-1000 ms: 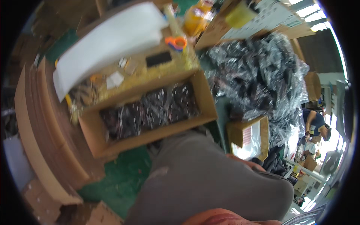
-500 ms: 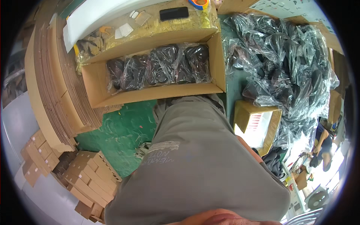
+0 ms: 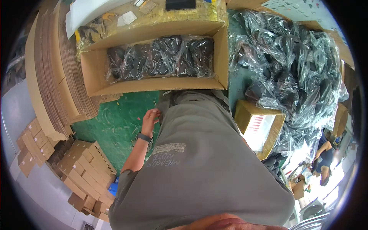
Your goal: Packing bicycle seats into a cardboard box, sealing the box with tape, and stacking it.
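Note:
My left hand point(image 3: 152, 117) hangs beside my grey shirt, below the near side of an open cardboard box point(image 3: 153, 84). Its fingers are curled in, and whatever they may hold is too small or hidden to make out. A dark band point(image 3: 144, 137) circles that wrist. Lying side by side in the box are several dark, rounded items in clear plastic bags point(image 3: 159, 57); their kind does not show. My right hand is out of sight, with only a sliver of the arm showing past the shirt's right side.
A pile of similar bagged dark items point(image 3: 295, 73) fills the right. Below it stands a smaller box point(image 3: 245, 111). Flattened cardboard point(image 3: 50, 73) is stacked at left, with small cartons point(image 3: 86, 165) lower down. A phone point(image 3: 180, 4) lies behind the box. Another person point(image 3: 324, 155) is far right.
My left hand and forearm have come into view at the shirt's left side. The right forearm has mostly slipped from sight. The view has shifted slightly, putting the box higher in the picture.

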Tool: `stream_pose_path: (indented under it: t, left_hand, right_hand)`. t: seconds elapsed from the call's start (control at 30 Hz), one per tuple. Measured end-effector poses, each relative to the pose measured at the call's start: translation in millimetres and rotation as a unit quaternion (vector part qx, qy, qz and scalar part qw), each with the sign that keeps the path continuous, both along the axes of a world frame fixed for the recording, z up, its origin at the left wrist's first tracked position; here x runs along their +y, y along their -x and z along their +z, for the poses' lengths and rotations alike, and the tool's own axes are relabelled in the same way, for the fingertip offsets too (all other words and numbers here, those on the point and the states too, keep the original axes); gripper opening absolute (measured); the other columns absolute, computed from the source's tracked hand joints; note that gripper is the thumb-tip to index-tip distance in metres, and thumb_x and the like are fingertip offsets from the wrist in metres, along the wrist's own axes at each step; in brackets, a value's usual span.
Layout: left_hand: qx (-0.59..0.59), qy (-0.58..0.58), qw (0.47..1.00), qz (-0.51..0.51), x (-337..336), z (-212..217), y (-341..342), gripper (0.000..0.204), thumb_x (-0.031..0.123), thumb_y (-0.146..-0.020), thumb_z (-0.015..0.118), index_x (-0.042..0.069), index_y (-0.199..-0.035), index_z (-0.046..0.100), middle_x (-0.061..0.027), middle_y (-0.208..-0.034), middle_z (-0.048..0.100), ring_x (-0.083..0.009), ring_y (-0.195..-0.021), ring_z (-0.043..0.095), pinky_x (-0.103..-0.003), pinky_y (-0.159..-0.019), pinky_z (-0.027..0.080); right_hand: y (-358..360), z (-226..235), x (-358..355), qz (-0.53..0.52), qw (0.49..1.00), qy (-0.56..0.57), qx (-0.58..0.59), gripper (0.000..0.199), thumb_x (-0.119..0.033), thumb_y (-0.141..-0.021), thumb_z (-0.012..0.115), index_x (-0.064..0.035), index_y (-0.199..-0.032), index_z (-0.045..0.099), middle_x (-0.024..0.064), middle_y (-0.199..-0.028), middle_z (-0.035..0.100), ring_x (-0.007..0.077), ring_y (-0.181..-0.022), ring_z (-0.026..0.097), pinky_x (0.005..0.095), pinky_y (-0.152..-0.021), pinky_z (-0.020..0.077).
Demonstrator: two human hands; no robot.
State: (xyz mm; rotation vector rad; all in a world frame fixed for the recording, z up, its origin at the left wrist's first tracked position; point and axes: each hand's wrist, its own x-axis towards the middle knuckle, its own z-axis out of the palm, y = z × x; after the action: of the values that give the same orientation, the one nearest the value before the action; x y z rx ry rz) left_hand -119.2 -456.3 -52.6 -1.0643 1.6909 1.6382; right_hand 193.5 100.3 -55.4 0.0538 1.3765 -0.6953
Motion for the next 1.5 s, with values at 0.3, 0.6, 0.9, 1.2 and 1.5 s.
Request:
stream_pose_path:
  t: [0.3,0.6,0.9,1.2,1.5]
  left_hand:
    - [0.261,0.093,0.925,-0.262,8,-22,75,0.035,0.026,-0.101,0.072,0.001,-0.125,0.068,-0.0145,-0.111,0.076,-0.0236,-0.099,0.074,-0.036,-0.087,0.058]
    - [0.257,-0.030,0.732,-0.630,-50,50,235,0.043,0.036,-0.100,0.068,0.001,-0.124,0.070,-0.0224,-0.109,0.074,-0.0356,-0.102,0.073,-0.044,-0.088,0.057]
    - [0.550,0.350,0.682,-0.332,-48,49,520,0.034,0.034,-0.098,0.069,0.014,-0.127,0.070,-0.0116,-0.114,0.076,-0.0350,-0.106,0.071,-0.046,-0.089,0.058]
    - [0.542,0.472,0.487,-0.496,-28,-27,706,0.053,0.029,-0.087,0.081,0.013,-0.137,0.068,-0.0133,-0.145,0.063,-0.0348,-0.135,0.057,-0.045,-0.110,0.050]
    - [0.583,0.366,0.581,-0.434,-62,-8,744,0.034,0.029,-0.105,0.061,0.001,-0.121,0.073,-0.0154,-0.140,0.068,-0.0365,-0.121,0.065,-0.042,-0.104,0.051]
  right_hand:
    - [140,-67,-49,0.027,0.991,-0.031,0.129,0.054,-0.027,-0.091,0.073,-0.0125,-0.143,0.064,0.0208,-0.139,0.066,0.0378,-0.133,0.060,0.0440,-0.113,0.0459]
    - [234,-43,-80,0.026,0.975,-0.103,0.193,0.052,-0.026,-0.092,0.072,-0.0123,-0.141,0.065,0.0208,-0.137,0.068,0.0381,-0.131,0.062,0.0436,-0.112,0.0471]
    - [440,82,-200,-0.295,0.697,-0.297,0.583,0.026,-0.024,-0.100,0.065,-0.0022,-0.114,0.071,0.0236,-0.089,0.074,0.0455,-0.087,0.072,0.0512,-0.078,0.0567]
    - [369,175,-116,-0.568,0.470,-0.335,0.588,0.033,-0.017,-0.107,0.063,0.0032,-0.131,0.068,0.0066,-0.099,0.075,0.0126,-0.087,0.069,0.0288,-0.081,0.0572]
    - [302,94,-82,-0.729,0.434,-0.348,0.399,0.041,-0.023,-0.100,0.068,0.0005,-0.134,0.066,0.0080,-0.094,0.074,0.0151,-0.078,0.071,0.0292,-0.068,0.0574]
